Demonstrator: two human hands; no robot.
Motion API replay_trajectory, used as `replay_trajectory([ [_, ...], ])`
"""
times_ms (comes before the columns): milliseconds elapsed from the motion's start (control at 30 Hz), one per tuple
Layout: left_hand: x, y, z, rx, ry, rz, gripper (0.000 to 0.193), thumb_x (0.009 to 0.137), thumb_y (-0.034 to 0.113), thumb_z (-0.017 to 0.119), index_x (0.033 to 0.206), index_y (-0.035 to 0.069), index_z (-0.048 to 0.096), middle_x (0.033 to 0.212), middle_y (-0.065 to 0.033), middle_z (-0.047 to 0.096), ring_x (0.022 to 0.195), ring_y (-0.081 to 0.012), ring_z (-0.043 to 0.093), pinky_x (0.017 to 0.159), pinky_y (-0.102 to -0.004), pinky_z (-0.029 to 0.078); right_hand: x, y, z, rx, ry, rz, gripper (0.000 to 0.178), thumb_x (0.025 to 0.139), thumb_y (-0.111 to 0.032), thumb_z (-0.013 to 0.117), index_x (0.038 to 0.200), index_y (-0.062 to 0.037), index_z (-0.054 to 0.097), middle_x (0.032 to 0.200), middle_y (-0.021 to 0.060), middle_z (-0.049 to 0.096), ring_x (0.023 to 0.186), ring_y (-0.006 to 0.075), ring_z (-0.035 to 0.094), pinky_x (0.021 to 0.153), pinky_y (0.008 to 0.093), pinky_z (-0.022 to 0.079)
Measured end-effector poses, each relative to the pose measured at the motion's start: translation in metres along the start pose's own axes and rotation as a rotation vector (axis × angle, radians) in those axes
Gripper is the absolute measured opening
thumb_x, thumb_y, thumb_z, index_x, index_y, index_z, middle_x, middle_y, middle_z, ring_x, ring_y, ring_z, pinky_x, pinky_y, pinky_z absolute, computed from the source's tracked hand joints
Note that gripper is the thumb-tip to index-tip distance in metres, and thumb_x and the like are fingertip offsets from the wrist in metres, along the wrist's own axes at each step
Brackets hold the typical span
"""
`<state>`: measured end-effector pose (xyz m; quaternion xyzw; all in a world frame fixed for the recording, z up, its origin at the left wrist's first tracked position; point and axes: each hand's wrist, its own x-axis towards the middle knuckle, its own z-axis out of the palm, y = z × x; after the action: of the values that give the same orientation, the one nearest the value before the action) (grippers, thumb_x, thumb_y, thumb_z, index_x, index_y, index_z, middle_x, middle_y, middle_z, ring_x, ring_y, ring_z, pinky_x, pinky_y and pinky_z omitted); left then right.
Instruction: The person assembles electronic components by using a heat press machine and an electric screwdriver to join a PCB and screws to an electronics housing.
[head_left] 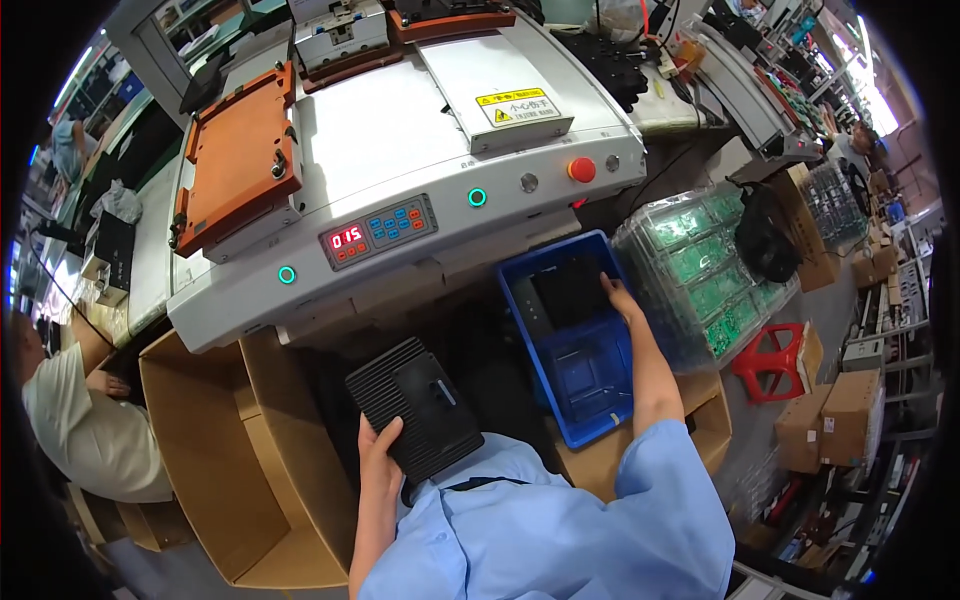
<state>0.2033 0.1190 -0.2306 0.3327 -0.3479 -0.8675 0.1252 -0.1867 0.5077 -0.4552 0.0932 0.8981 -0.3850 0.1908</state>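
A black ribbed housing (pixel 425 410), like a heat-sink case, is tilted in front of my body. My left hand (pixel 378 448) is closed on its lower left edge, thumb on top. At the right, a blue plastic bin (pixel 585 432) stands on a cardboard box. Inside its far end lies a flat black panel (pixel 572 292). Bent over the bin's right wall, my right hand (pixel 622 298) grips the panel's right edge, with some fingers hidden.
A white machine (pixel 380 120) with an orange fixture (pixel 235 165), lit buttons and a red knob (pixel 581 169) fills the front. Left are an open cardboard box (pixel 215 440) and a seated person (pixel 95 420). Right are clear trays of green circuit boards (pixel 700 255) and a red stool (pixel 770 365).
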Motion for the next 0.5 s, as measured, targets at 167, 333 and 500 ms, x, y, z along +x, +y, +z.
replay_trajectory([
  [167,-0.001,-0.001,-0.002,0.034,0.025,0.000,0.051,0.083,0.000,0.060,0.132,0.005,0.044,0.117,-0.0102,0.058,0.107,-0.0212,0.058,0.093,-0.0333,0.048,0.000,-0.006,0.012,0.177,-0.091,-0.206,0.072,0.095,-0.058,0.038,0.133,0.0031,0.044,0.135,0.0226,0.046,0.131,0.0303,0.038,0.109,0.0351,0.026],
  [333,0.003,0.000,0.000,0.034,0.014,-0.005,0.049,0.084,0.000,0.059,0.131,0.005,0.044,0.117,-0.0103,0.058,0.107,-0.0209,0.059,0.093,-0.0336,0.048,-0.010,-0.024,-0.001,0.258,-0.124,-0.101,0.069,0.094,-0.054,0.045,0.132,0.0035,0.046,0.130,0.0174,0.052,0.125,0.0258,0.045,0.106,0.0320,0.029],
  [500,0.006,0.000,0.000,0.027,0.003,-0.006,0.048,0.084,0.000,0.059,0.130,0.005,0.045,0.116,-0.0104,0.059,0.106,-0.0207,0.059,0.092,-0.0333,0.049,-0.028,-0.045,0.001,0.351,0.043,-0.101,0.070,0.087,-0.051,0.060,0.127,0.0056,0.051,0.124,0.0195,0.056,0.117,0.0288,0.052,0.100,0.0331,0.037],
])
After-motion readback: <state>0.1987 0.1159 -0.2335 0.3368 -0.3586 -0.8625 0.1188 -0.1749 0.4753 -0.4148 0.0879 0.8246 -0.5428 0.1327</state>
